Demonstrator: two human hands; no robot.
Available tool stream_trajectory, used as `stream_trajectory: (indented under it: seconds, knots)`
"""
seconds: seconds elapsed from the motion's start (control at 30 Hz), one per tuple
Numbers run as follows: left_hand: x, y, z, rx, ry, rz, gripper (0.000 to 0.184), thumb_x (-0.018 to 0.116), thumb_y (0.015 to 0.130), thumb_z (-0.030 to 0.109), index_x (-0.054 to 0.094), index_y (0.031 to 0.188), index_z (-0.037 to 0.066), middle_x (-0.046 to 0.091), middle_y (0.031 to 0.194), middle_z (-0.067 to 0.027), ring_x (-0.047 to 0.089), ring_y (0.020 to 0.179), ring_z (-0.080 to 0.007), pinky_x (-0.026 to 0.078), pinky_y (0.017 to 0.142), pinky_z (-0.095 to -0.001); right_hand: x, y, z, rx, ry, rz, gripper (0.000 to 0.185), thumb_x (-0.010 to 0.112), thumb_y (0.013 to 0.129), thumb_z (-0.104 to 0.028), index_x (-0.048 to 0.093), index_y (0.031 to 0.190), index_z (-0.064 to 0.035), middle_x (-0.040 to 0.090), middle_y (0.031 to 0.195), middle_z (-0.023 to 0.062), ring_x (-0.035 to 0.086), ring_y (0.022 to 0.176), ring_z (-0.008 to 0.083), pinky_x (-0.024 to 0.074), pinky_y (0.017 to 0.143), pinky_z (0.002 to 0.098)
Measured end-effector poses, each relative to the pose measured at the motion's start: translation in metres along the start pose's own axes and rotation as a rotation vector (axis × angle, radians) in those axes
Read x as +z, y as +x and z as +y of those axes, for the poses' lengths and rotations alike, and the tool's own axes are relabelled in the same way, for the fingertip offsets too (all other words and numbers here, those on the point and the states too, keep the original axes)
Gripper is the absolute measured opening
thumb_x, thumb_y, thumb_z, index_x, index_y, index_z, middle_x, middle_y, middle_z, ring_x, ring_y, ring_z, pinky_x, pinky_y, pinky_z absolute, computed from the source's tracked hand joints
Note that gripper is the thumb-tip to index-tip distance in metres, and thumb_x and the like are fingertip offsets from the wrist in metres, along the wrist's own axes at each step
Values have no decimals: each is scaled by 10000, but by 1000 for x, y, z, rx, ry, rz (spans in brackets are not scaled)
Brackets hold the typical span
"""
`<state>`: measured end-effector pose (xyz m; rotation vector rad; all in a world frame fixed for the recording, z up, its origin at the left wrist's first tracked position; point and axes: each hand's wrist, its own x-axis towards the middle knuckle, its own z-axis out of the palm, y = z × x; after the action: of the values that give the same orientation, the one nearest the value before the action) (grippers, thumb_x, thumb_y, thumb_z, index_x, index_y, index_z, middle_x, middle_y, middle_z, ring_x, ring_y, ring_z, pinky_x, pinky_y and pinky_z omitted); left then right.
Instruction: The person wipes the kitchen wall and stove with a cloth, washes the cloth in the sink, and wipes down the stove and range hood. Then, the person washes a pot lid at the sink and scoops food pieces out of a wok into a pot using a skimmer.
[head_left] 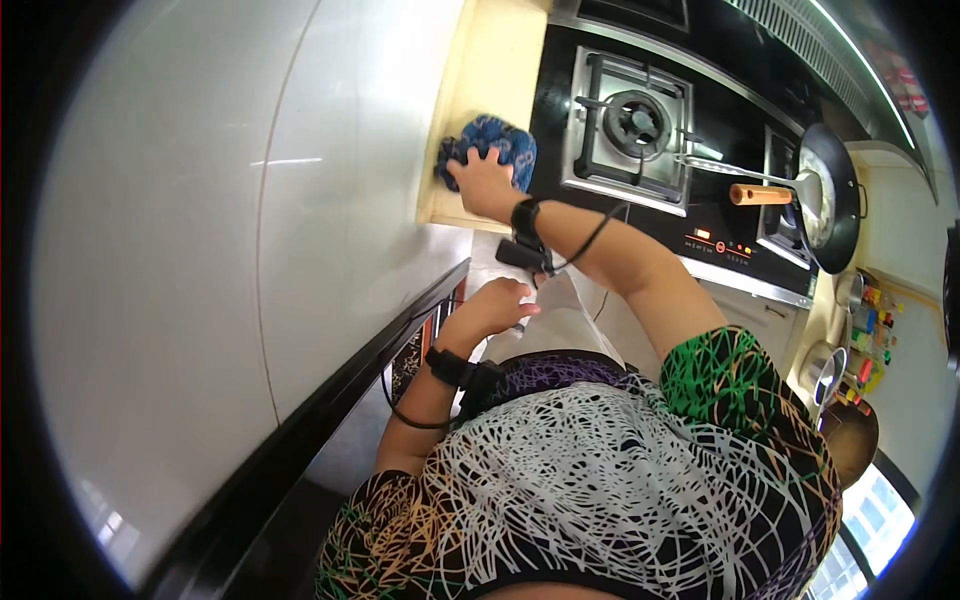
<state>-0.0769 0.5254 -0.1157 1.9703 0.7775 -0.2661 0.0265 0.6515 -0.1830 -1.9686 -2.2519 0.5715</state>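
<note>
No readable text. Lit red marks [720, 247] on black stove [715, 125], right side; too small to make out.

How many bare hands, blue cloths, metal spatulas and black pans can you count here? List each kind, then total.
Right hand and left hand: 2
Blue cloth: 1
Metal spatula: 1
Black pan: 1
Total: 5

Kitchen, wall side to the left, window at lower right.
Glossy white wall [180, 250], one brownish joint line; pale yellow surface [490, 60] alongside. Black hob [665, 230] set in, whitish cabinet fronts [735, 300] below. Range hood [790, 45] carries a lit strip [865, 75]. Window [880, 520] bright. Grey patch, lower left, possibly floor [340, 475].
</note>
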Motion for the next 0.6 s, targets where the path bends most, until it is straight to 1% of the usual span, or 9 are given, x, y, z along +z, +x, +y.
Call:
stream_trajectory:
  seconds: [0.1,0.13,0.2,0.27,0.33,0.4,0.43,0.53,0.6]
  knots:
    - [14,4,-17,36,31,-23,347,599,820,324,633,909,-10,631,914,-207,588,900,-366,451,796,-428,-4,-20,-14,-100,81,-67,500,685,757,-375,560,1194,-166,431,1130,177,390,1057,415,439,702,565]
    - [20,6,-22,68,55,-37,338,598,819,319,629,890,-10,630,902,-205,590,883,-367,453,785,-430,-3,-23,-14,-114,101,-38,435,680,763,-388,615,1126,-156,422,1142,182,379,1068,406,426,722,567]
    - [19,11,-25,111,108,-74,323,597,817,310,621,852,-10,627,876,-202,594,850,-369,457,763,-435,-9,-19,-5,-121,89,-125,428,657,773,-421,623,1110,-159,399,1177,174,353,1110,401,390,789,595]
    - [17,5,-20,104,98,-65,301,591,822,293,614,862,-4,620,858,-205,598,825,-372,461,751,-432,2,-12,1,-24,58,-49,386,674,759,-415,645,1032,-142,345,1291,183,324,1157,407,366,809,612]
    - [14,-2,-10,74,112,-66,295,592,822,289,610,873,-2,615,849,-208,597,828,-375,461,752,-431,6,-2,11,112,-55,193,440,720,719,-404,611,1055,-142,254,1406,187,295,1207,418,345,830,638]
    - [20,-6,-13,56,116,-35,285,598,832,281,601,888,1,612,848,-218,593,835,-383,459,752,-439,6,3,24,305,81,205,550,756,684,-388,548,1126,-135,190,1461,185,278,1239,427,340,865,648]
    - [20,-9,-12,58,126,-29,282,603,832,276,598,884,-2,612,845,-225,592,836,-388,458,750,-444,8,9,28,331,26,107,617,761,681,-373,492,1179,-129,220,1444,192,317,1208,420,369,855,638]
    - [16,-18,-11,22,193,-68,277,615,825,259,591,873,-13,615,842,-236,592,839,-399,457,750,-454,32,19,21,344,226,150,516,754,675,-260,526,1109,-100,297,1383,207,421,1110,439,454,822,516]
    - [12,-17,-15,6,235,-111,303,623,817,280,596,888,-13,618,861,-229,594,860,-391,458,767,-449,37,14,-1,377,476,143,418,725,656,-165,562,1027,-63,483,1174,227,511,1008,404,479,790,431]
